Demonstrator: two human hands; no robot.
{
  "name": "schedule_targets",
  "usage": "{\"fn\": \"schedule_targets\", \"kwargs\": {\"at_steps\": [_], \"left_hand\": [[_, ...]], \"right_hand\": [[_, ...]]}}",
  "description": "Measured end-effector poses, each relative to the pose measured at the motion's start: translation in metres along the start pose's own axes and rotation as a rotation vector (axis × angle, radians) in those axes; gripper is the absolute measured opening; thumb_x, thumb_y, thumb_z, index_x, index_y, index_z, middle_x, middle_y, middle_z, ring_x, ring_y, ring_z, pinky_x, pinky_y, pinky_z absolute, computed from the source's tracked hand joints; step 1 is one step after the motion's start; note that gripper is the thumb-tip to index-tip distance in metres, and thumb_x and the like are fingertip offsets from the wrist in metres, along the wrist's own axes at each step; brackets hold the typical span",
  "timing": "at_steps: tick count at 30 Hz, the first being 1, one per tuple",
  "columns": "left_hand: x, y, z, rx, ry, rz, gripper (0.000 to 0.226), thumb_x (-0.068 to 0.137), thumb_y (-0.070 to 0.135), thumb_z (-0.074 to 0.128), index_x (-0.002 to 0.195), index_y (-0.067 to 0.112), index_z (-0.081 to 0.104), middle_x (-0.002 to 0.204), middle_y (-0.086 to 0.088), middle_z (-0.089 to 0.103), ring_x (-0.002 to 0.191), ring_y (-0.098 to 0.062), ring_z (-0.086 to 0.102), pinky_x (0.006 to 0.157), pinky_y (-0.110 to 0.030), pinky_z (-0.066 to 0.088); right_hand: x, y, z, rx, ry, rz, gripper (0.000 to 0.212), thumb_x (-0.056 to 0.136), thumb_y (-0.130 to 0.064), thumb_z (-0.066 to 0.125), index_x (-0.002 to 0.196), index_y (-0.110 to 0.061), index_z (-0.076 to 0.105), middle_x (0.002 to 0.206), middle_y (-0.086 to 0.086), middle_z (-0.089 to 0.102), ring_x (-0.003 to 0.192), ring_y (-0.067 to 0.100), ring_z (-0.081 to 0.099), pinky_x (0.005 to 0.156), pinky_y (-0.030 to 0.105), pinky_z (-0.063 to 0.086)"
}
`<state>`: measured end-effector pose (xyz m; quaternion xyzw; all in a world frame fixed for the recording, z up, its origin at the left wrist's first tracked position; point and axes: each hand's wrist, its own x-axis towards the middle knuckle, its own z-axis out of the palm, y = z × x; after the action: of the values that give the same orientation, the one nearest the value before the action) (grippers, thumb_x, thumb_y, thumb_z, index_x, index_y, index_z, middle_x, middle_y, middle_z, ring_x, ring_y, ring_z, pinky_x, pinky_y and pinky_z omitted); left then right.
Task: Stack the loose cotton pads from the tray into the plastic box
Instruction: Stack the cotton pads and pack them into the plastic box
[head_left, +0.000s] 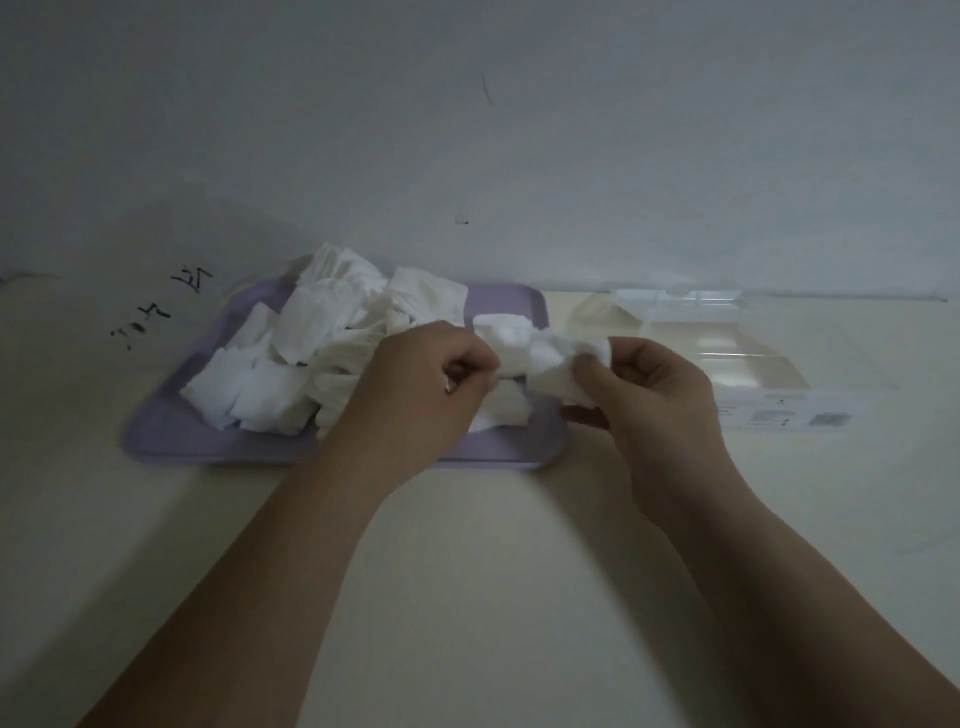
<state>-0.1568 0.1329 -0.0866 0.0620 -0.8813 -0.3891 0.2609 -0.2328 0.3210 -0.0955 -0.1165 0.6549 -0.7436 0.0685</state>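
Cotton pad (556, 364) | spans left grip (415, 389) and right grip (660, 400), both pinching it | over purple tray (218, 441)

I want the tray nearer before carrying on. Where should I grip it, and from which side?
Probably the tray by its near left rim, from the near side, thumb on top. That lip is raised and bare; the pads heap toward the far side. The left hand is nearest, once it lets go of the held pad.

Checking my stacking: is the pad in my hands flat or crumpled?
Crumpled. The pad bulges unevenly, pinched between the left hand and right hand above the tray.
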Motion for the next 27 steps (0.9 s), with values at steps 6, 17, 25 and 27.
{"fn": "schedule_targets", "kwargs": {"at_steps": [6, 17, 25, 27], "left_hand": [[-0.002, -0.003, 0.004, 0.233, -0.291, 0.051, 0.020, 0.076, 0.041, 0.076, 0.093, 0.030, 0.076, 0.093, 0.014, 0.069, 0.089, -0.004, 0.066, 0.082, -0.037, 0.055], [0.000, -0.007, 0.011, 0.252, -0.199, 0.059, 0.013, 0.094, 0.017, 0.067, 0.082, 0.022, 0.067, 0.081, 0.012, 0.062, 0.074, -0.002, 0.057, 0.068, -0.024, 0.045], [0.001, 0.001, -0.005, 0.134, -0.042, 0.014, 0.015, 0.100, 0.013, 0.059, 0.090, 0.023, 0.057, 0.082, 0.008, 0.062, 0.074, -0.009, 0.058, 0.069, -0.025, 0.047], [0.002, 0.002, -0.007, 0.108, -0.017, 0.017, 0.014, 0.101, 0.011, 0.058, 0.090, 0.020, 0.056, 0.081, 0.008, 0.063, 0.075, -0.009, 0.059, 0.069, -0.025, 0.048]], "right_hand": [[0.006, 0.008, -0.004, -0.088, 0.071, -0.016, 0.010, 0.095, -0.010, 0.069, 0.104, -0.011, 0.074, 0.092, 0.003, 0.080, 0.087, 0.020, 0.078, 0.071, 0.037, 0.065], [0.009, 0.010, -0.003, -0.077, 0.061, 0.015, 0.008, 0.094, -0.010, 0.070, 0.102, -0.011, 0.074, 0.089, 0.003, 0.080, 0.084, 0.021, 0.078, 0.075, 0.040, 0.066], [0.007, 0.006, -0.006, -0.079, 0.025, 0.025, 0.010, 0.095, -0.010, 0.069, 0.103, -0.012, 0.074, 0.092, 0.002, 0.081, 0.087, 0.020, 0.078, 0.076, 0.038, 0.065], [0.007, 0.007, -0.006, -0.083, 0.023, 0.025, 0.009, 0.095, -0.010, 0.070, 0.102, -0.012, 0.075, 0.091, 0.002, 0.081, 0.087, 0.021, 0.078, 0.076, 0.038, 0.065]]}}
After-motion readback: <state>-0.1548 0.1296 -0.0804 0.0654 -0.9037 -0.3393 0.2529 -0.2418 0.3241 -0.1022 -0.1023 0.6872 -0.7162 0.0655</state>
